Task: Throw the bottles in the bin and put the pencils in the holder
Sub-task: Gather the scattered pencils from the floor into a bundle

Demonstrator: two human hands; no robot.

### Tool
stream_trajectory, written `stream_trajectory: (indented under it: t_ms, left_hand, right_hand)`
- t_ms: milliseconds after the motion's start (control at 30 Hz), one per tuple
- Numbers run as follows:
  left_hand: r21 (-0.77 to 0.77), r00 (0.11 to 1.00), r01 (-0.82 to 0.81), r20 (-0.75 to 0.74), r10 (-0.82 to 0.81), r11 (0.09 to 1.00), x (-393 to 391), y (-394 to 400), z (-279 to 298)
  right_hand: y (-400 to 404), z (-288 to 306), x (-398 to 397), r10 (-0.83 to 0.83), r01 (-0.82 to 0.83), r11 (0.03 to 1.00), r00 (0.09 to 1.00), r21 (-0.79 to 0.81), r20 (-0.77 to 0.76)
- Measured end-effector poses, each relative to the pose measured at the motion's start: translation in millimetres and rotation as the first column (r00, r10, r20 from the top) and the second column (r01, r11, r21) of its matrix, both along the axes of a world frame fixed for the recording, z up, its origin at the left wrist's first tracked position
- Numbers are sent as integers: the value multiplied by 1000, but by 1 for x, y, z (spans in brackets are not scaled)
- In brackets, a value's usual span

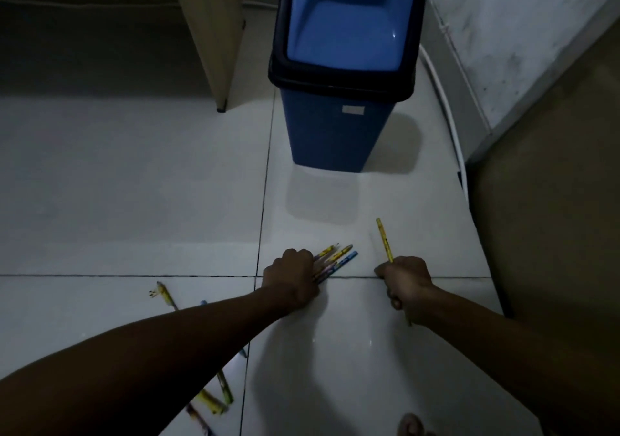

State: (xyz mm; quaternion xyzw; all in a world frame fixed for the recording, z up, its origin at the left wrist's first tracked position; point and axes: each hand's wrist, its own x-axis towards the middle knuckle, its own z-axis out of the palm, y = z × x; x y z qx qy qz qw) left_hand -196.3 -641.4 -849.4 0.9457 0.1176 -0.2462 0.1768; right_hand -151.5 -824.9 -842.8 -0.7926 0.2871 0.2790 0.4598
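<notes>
The blue bin [339,123] stands on the pale tiled floor [134,184] near the far wall, its lighter blue swing lid [342,22] closed so I cannot tell what lies inside, with bare tiles between it and the person's hands. The left hand [291,276] is closed around a bundle of pencils [335,261] held low at the floor, while the right hand [404,284] grips one yellow pencil [384,239], tip up. More loose pencils [214,398] lie scattered under the left forearm, and a dark cabinet edge [543,217] crowds the right side.
</notes>
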Motion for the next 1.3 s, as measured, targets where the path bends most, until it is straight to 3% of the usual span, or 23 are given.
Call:
stream_trajectory:
  t_ms: [200, 333, 500, 600, 733, 800, 833, 867, 933, 1000, 1033, 1200, 1300]
  left_hand:
    - [14, 999, 26, 46, -27, 1000, -7, -6, 2]
    - [32, 995, 104, -4, -104, 994, -8, -7, 6]
    - [249, 938, 331, 16, -346, 910, -18, -14, 9]
    - [327, 909, 369, 67, -411, 870, -23, -15, 7]
    - [273, 954, 233, 125, -274, 933, -17, -7, 11]
    - [59, 994, 31, 101, -37, 998, -7, 3, 15]
    - [-109, 993, -101, 56, 108, 989, -2, 8, 17]
    - [-297, 967, -244, -5, 254, 923, 2, 14, 20]
    - [-569, 858, -485, -166, 485, 664, 10, 23, 26]
    - [-677, 731, -629, -348, 587, 382, 13, 32, 34]
    - [-686, 692, -656, -383, 611, 313, 14, 37, 38]
    - [-709, 558, -694, -426, 712, 120, -1, 72, 45]
    - [-742, 538, -668, -432, 723, 54, -16, 94, 44]
  right_hand:
    - [-5, 5, 3, -49, 49, 997, 999, 67, -2]
    - [-3, 5, 6, -57, 58, 994, 998, 88, -13]
    - [5, 3, 5, -64, 68, 990, 997, 124, -38]
    - [7, 2, 3, -49, 53, 990, 998, 129, -34]
    - [9, 6, 1, -37, 43, 990, 998, 134, -43]
    - [12, 10, -2, -21, 31, 986, 998, 163, -66]
    - [16, 12, -3, -8, 23, 981, 997, 193, -77]
    - [20, 15, -5, 1, 19, 972, 996, 234, -88]
    - [32, 20, -9, 15, 26, 942, 993, 335, -121]
    - [47, 27, -11, 53, 14, 907, 988, 421, -147]
    - [55, 30, -12, 83, -8, 892, 986, 452, -145]
    - [96, 38, -12, 264, -179, 798, 962, 575, -67]
    - [119, 36, -12, 296, -202, 756, 954, 623, -51]
